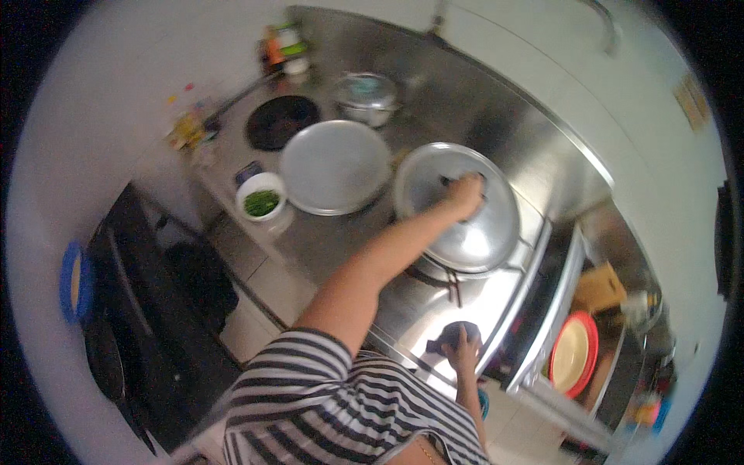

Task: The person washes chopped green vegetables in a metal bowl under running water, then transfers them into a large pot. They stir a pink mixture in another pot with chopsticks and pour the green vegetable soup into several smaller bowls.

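Observation:
My left hand [468, 195] reaches across the stove and grips the dark handle on top of a large round metal lid [494, 232]. Under the lid's near edge shows part of a dark pan rim [427, 270]; what the lid covers is hidden. A pair of thin dark sticks [454, 289] juts out from that edge. Nearer my body, my right hand [463, 353] grasps a dark object [456, 334] over the shiny steel surface. Blur leaves it uncertain what that object is.
To the left lie a large round metal tray or lid [334, 165], a white bowl of chopped greens [261, 200] and a dark round burner area [283, 122]. A lidded metal pot [367, 99] stands behind. At right are a red-rimmed basin [574, 353] and a cardboard box [598, 289].

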`<state>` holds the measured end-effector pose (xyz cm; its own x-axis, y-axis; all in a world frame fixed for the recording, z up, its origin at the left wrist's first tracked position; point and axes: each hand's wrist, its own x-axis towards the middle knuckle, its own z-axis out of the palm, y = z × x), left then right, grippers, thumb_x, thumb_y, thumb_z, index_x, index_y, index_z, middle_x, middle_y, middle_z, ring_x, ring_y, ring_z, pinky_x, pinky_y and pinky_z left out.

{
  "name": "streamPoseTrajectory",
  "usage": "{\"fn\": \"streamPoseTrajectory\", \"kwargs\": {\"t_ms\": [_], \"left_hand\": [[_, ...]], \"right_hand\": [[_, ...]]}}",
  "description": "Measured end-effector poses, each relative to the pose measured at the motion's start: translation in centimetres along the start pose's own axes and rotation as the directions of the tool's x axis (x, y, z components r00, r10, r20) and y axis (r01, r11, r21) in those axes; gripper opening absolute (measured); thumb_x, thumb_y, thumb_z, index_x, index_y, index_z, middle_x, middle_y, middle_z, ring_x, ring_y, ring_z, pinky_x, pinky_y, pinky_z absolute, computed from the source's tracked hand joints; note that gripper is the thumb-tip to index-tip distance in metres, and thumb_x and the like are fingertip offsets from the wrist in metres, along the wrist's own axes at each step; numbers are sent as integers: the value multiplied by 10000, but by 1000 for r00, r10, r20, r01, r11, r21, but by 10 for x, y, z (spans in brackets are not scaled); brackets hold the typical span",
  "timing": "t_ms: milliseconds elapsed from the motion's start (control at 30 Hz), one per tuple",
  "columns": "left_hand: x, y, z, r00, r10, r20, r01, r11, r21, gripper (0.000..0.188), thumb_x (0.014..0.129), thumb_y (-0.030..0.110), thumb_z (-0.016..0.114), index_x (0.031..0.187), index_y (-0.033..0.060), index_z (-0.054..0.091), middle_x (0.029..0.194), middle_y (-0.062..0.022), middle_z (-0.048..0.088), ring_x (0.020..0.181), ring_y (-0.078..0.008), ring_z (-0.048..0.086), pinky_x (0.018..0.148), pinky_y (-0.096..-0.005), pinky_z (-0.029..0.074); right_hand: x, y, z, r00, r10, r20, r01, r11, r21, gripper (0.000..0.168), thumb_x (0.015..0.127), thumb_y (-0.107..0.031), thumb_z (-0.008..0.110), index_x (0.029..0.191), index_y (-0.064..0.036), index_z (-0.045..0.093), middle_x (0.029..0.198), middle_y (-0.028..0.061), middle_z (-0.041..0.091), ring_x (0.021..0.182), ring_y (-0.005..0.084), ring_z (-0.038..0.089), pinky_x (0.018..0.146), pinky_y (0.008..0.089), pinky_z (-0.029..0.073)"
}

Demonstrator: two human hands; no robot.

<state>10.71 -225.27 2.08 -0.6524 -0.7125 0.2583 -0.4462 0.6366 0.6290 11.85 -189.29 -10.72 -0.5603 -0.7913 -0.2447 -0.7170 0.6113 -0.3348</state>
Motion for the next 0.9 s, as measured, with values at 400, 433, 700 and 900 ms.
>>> {"fn": "streamPoseTrajectory", "kwargs": {"t_ms": [400,433,700,900], "left_hand": [[-92,-298,-282,773,-244,-586,354,932,78,243,731,192,585,925,57,644,934,-156,622,848,-315,596,776,-393,454],[-117,-385,-292,764,-409,-498,514,853,88,216,745,178,565,914,75,652,942,-152,623,863,-309,595,773,-391,457],[-185,-555,-263,855,-516,48,502,848,170,626,651,209,700,1222,75,481,1216,-202,473,1114,-349,452,952,-391,356],[-295,-589,-283,857,-503,-109,281,281,918,271,831,225,532,927,-20,598,878,-168,619,815,-310,601,703,-413,472]], "right_hand": [[9,-73,60,986,-6,-166,54,957,285,415,773,-308,576,1039,-10,464,1064,245,435,929,403,429,829,453,353],[14,-80,58,984,-45,-174,81,976,205,401,766,-286,585,1034,-12,467,1039,237,450,913,397,438,818,441,362],[21,-108,74,950,197,-241,-189,980,57,599,697,-232,671,1214,-147,381,1145,204,416,1007,397,437,827,522,365],[21,-112,45,900,409,-151,-424,902,-82,647,688,-391,680,1251,-237,402,1324,186,295,1249,388,239,903,689,212]]}}
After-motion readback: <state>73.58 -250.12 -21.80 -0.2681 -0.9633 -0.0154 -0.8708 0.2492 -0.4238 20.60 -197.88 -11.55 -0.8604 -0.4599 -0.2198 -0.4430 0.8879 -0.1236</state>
